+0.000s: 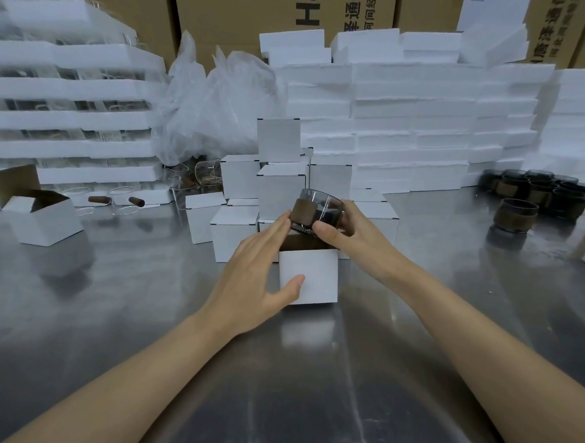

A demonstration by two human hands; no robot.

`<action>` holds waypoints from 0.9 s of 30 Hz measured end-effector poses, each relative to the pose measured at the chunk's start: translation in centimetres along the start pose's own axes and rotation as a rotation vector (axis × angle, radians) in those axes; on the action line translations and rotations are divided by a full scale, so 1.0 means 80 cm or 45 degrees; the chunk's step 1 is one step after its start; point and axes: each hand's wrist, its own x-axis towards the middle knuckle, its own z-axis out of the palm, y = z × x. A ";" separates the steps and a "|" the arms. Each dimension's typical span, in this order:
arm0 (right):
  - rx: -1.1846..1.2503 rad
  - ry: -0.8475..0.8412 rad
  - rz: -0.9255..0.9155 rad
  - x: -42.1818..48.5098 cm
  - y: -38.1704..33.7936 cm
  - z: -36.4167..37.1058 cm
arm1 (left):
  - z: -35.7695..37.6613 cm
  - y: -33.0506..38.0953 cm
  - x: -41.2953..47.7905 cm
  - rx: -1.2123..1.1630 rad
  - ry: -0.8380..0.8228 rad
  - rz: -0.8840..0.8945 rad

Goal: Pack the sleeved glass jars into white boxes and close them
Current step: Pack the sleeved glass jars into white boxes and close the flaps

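Sleeved jar (319, 212) tilted over open box (309, 275), interior hidden

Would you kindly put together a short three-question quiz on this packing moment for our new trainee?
1. True or false: the dark glass jar with the brown sleeve already sits fully inside the open white cardboard box.
2. Which hand grips the jar? A) left hand B) right hand C) neither
3. Fill in: the other sleeved jars wait in a cluster at the ___ side of the steel table.

Key
1. False: the jar is tilted above the opening.
2. B: the right hand grips it; the left hand steadies the box with straight fingers.
3. right
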 end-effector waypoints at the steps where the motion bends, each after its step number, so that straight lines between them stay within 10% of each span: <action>1: -0.038 -0.003 -0.013 0.000 0.000 -0.001 | 0.000 0.000 0.000 -0.003 0.013 0.011; 13: 0.048 -0.010 -0.039 0.004 0.008 0.000 | -0.004 0.005 0.004 0.084 0.049 0.185; 27: -0.282 0.430 -0.652 0.001 0.000 0.017 | -0.003 -0.001 0.004 -0.081 0.071 -0.001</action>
